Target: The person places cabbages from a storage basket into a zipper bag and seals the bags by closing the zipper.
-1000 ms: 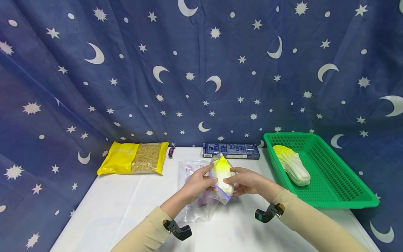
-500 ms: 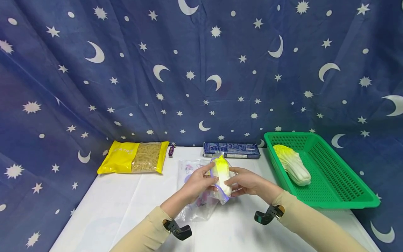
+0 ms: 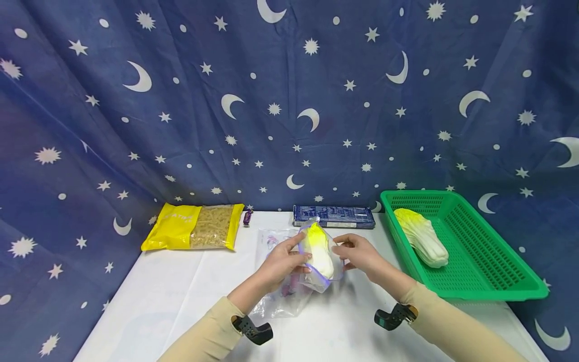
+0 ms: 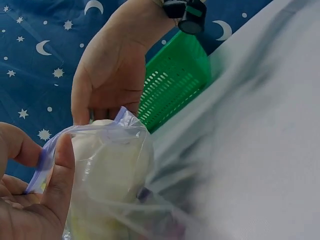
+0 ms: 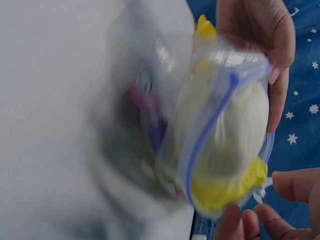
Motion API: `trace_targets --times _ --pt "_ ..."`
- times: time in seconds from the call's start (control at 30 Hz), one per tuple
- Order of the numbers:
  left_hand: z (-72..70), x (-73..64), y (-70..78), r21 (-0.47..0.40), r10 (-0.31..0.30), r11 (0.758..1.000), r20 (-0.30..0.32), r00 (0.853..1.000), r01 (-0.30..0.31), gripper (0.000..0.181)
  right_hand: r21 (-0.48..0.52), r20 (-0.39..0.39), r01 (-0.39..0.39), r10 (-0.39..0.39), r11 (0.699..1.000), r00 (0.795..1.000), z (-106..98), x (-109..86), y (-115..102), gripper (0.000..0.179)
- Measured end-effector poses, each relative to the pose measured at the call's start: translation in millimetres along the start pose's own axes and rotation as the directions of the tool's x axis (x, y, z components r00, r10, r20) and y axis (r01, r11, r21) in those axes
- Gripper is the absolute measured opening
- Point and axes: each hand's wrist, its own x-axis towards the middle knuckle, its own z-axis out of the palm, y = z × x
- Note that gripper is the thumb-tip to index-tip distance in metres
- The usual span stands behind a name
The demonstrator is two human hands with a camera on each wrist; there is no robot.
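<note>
A: Left?
B: Yellow pasta packet point(image 3: 194, 227) laid on white surface point(image 3: 203, 286), purple wrapper point(image 3: 247, 217) just beside.
A: Centre?
B: Zip bag point(image 3: 318, 285) pinched at its left edge by the left hand point(image 3: 281, 262); cabbage point(image 3: 321, 257) held inside. Bag's right side touched by the right hand point(image 3: 362, 255); pinched or not, cannot be told.
A: Right?
B: Second cabbage point(image 3: 421, 238) laid in green basket point(image 3: 511, 293).

Bag point(image 5: 209, 125) seemingly close in wrist views

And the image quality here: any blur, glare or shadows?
Head view: fairly crisp, soft shadows on the table; left wrist: dimmer, small glints on the held bag; right wrist: blurry around that bag, white glare on its upper part.
</note>
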Motion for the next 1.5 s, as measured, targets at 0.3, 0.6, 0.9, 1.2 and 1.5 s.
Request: trace_targets --times 0.3,0.6,0.9,1.2,1.5 --pt "-6.3 -3.4 0.5 0.005 0.018 1.000 0.004 1.000 -0.018 0.076 0.038 -0.031 0.071 -0.070 0.997 0.997 2.1 -5.6 30.1 0.027" --pt "-7.9 -4.2 1.7 0.004 0.017 1.000 0.009 1.000 -0.018 0.077 0.119 -0.041 0.134 -0.130 0.984 0.991 23.1 -7.8 41.1 0.045" --pt "-11.4 -9.7 5.0 0.084 0.003 0.996 -0.037 0.999 0.000 0.074 -0.038 -0.091 0.161 -0.164 0.986 0.982 31.3 -3.9 33.3 0.061" --pt "-20.2 -13.7 16.9 0.164 0.017 0.986 -0.054 0.998 -0.008 0.073 -0.089 -0.079 0.196 -0.203 0.977 0.976 27.8 -4.2 14.6 0.068" --pt "-27.3 -15.6 35.0 0.319 -0.040 0.945 -0.084 0.996 0.065 0.073 -0.129 -0.062 0.196 -0.205 0.972 0.977 20.9 -4.3 -4.5 0.073"
